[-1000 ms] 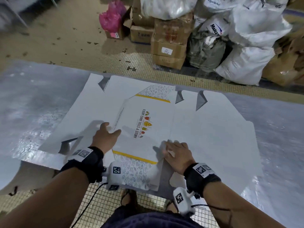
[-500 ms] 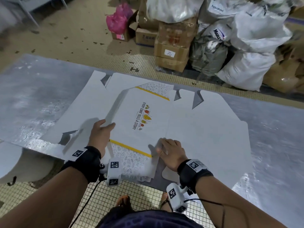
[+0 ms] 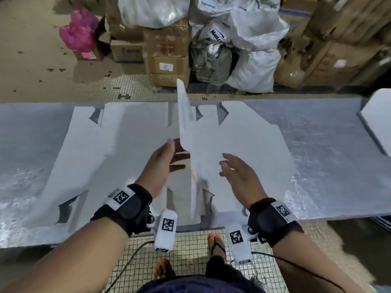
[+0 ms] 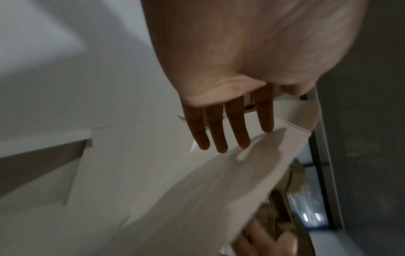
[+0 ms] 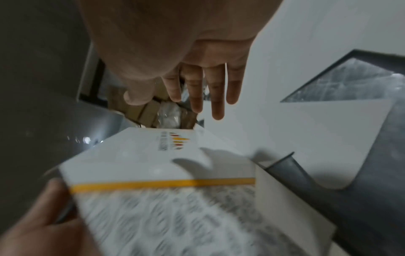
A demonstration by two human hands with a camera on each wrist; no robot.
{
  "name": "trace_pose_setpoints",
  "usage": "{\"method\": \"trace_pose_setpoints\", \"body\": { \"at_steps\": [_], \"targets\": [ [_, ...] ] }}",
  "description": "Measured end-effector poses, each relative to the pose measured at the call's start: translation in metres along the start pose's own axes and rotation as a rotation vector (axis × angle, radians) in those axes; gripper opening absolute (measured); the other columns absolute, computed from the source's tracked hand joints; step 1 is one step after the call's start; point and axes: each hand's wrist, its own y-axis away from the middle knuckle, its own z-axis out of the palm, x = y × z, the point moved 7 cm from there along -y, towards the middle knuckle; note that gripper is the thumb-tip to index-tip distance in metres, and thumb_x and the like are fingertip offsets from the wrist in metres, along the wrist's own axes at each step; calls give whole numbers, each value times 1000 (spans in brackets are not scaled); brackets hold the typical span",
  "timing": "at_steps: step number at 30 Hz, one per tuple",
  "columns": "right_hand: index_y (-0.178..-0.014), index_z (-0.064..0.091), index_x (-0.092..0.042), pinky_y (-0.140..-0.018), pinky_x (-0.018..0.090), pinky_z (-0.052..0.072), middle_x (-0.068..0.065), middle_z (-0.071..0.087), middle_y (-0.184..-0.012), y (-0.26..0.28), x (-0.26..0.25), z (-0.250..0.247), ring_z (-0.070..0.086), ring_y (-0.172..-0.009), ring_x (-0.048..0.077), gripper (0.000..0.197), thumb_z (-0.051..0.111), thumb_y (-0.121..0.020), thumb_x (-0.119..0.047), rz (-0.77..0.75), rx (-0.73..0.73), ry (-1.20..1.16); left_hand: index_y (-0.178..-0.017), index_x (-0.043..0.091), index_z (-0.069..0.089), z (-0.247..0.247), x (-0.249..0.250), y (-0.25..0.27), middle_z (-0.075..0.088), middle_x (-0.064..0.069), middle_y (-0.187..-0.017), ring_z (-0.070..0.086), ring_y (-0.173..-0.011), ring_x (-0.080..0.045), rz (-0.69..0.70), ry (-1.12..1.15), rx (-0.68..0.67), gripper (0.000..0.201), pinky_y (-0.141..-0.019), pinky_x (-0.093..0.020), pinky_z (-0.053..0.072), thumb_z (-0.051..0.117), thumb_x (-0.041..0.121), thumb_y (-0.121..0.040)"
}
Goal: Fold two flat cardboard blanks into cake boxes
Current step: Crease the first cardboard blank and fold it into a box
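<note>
A big white cardboard blank (image 3: 243,144) lies spread on the silver table. Its middle panel (image 3: 185,123) stands up on edge, nearly vertical. The side of that panel facing right is printed, with a small logo and a yellow stripe (image 5: 164,183). My left hand (image 3: 169,159) is at the panel's plain left side, and its straight fingers (image 4: 221,135) touch the card. My right hand (image 3: 237,172) hovers just right of the panel with straight, spread fingers (image 5: 217,97) and holds nothing. Another white cardboard piece (image 3: 378,119) shows at the table's right edge.
The table (image 3: 328,155) has a crinkled foil surface, and its near edge runs by my wrists. Behind its far edge, cartons (image 3: 167,49), white sacks (image 3: 254,60) and a pink bag (image 3: 78,32) stand on the floor. My sandalled foot (image 3: 213,244) is on the tiled floor below.
The printed panel, pressed flat under both hands before, has swung up to stand on edge. Both hands have lifted off the table to either side of it.
</note>
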Motion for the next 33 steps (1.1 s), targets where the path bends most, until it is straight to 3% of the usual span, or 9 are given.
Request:
{"method": "trace_pose_setpoints", "body": {
  "at_steps": [5, 10, 12, 14, 17, 20, 25, 28, 33],
  "targets": [
    [-137, 51, -30, -84, 25, 51, -3, 68, -118, 30, -17, -26, 69, -96, 8, 42, 54, -98, -45, -41, 150, -112, -120, 41, 66, 67, -26, 7, 60, 26, -131, 50, -123, 12, 25, -385, -402, 25, -102, -12, 38, 47, 35, -104],
    [-149, 29, -30, -79, 23, 54, -6, 66, -124, 40, 9, -64, 70, -92, 4, 60, 60, -98, -29, -22, 258, -12, -139, 31, 56, 100, -73, 7, 43, 22, -147, 41, -136, 2, 19, -686, -574, 38, -112, -15, 27, 54, 20, -102],
    [-153, 18, -34, -68, 14, 50, -5, 62, -127, 36, 34, -80, 70, -86, 5, 69, 58, -98, -22, 30, 274, 67, -141, 27, 54, 96, -88, 0, 42, 16, -149, 40, -140, -7, 10, -821, -549, 40, -109, -16, 26, 51, 15, -103],
    [-155, 10, -39, -67, 13, 47, -6, 60, -129, 32, 57, -93, 69, -86, 7, 76, 57, -99, -17, 81, 260, 152, -140, 31, 54, 85, -101, -9, 41, 12, -153, 31, -145, -11, 24, -973, -477, 42, -117, -24, 22, 48, 12, -102],
    [-155, 5, -40, -80, 28, 54, -4, 55, -135, 24, 89, -108, 65, -99, 11, 82, 59, -98, -18, 135, 182, 239, -141, 37, 50, 66, -119, -16, 31, 16, -158, 15, -151, -9, -30, -1125, -363, 45, -123, -37, 13, 47, 13, -103],
    [-155, 19, -33, -103, 44, 48, 4, 47, -146, 15, 114, -118, 51, -127, 23, 75, 61, -96, -16, 118, 108, 399, -140, 35, 51, 62, -130, -14, 30, 20, -158, 13, -151, -5, -5, -1171, -332, 48, -123, -29, 12, 50, 9, -100],
    [-146, 45, -24, -114, 44, 34, 5, 20, -162, -4, 129, -118, 19, -146, 30, 65, 60, -87, -3, -26, -49, 729, -142, 33, 48, 66, -141, -8, 25, 21, -159, 9, -152, -7, -32, -1155, -239, 59, -125, -35, 12, 59, 6, -92],
    [-145, 48, -20, -111, 51, 37, 1, 34, -158, -14, 133, -110, 24, -146, 30, 69, 64, -80, -3, -159, -195, 822, -139, 33, 49, 70, -142, -4, 28, 21, -158, 10, -152, -6, -46, -1124, -145, 56, -124, -33, 11, 60, 8, -91],
    [-143, 51, -18, -109, 47, 39, -7, 48, -149, -31, 144, -116, 34, -141, 25, 65, 73, -82, -18, -166, -299, 869, -129, 34, 56, 75, -135, -7, 37, 21, -155, 17, -150, -5, -63, -1114, -68, 43, -123, -32, 14, 58, 12, -92]
  ]
}}
